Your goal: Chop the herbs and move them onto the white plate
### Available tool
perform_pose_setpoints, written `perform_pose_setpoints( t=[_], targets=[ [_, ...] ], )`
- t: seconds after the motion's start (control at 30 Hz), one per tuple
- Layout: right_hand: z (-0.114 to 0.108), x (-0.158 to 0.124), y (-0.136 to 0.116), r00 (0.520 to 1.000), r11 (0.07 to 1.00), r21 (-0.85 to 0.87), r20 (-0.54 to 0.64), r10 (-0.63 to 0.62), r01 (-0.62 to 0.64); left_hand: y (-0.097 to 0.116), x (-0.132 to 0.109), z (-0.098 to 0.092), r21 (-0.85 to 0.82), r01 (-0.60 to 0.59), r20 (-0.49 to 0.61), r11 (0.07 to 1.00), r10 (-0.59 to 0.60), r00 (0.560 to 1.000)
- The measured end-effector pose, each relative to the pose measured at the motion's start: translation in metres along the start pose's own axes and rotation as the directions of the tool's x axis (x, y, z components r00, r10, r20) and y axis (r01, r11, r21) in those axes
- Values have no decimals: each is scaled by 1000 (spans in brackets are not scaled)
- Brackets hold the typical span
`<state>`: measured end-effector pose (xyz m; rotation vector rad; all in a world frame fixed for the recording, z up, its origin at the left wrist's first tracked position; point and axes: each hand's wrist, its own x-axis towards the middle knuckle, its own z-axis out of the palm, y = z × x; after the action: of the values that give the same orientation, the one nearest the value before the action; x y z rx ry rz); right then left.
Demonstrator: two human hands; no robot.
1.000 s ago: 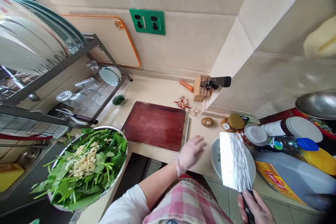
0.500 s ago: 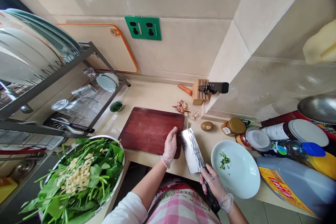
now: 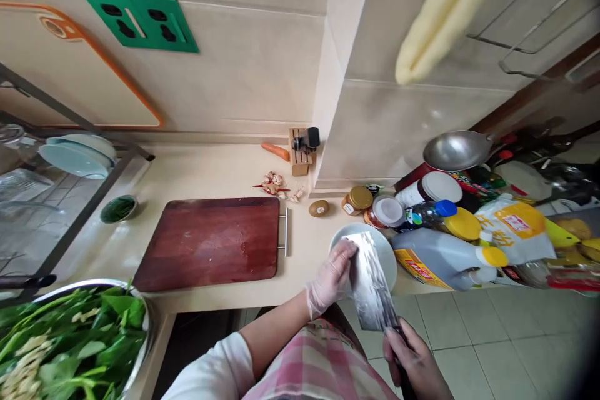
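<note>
my right hand (image 3: 412, 359) has its fingers closed tight around the dark handle of the big cleaver (image 3: 370, 284). the wide shiny blade sticks out over the white plate (image 3: 387, 250), which sits near the front edge of the desk (image 3: 206, 172). my left hand (image 3: 330, 278) wears a thin clear glove, and its fingers are bent loosely and press on the flat side of the blade, not wrapped around it. the red cutting board (image 3: 210, 244) lies to the left of the plate, a little apart. a kiwi (image 3: 319, 208) and some jars are just behind the plate. a big bottle with a yellow cap (image 3: 440, 259) lies right beside it. a metal bowl of green leaves (image 3: 79, 344) is at the far left.
</note>
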<state>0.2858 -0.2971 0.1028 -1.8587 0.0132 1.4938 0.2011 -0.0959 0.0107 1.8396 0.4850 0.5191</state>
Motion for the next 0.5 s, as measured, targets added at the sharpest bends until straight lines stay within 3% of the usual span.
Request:
perform_pose_setpoints(
  t=[0.13,0.27,0.33,0.4,0.47,0.5],
  targets=[
    [-22,-22,17,982,997,65,-179,61,-50,-8,-9,28,196,-58,308,979,-5,951],
    [-24,-23,25,978,997,49,-199,67,-59,-14,-10,36,378,-114,411,919,-56,910],
    [-23,-21,26,977,999,30,-206,46,-40,-12,-6,30,396,-134,413,908,-46,909],
    [-20,-18,24,976,1000,9,-215,20,-18,-7,-1,12,383,-164,396,909,-2,918],
    [-8,-11,15,976,997,-62,-212,-47,34,2,1,-21,399,-121,254,909,17,967],
    [3,-5,7,972,988,-127,-204,-116,91,8,0,-43,417,-45,110,908,-1,994]
  ],
)
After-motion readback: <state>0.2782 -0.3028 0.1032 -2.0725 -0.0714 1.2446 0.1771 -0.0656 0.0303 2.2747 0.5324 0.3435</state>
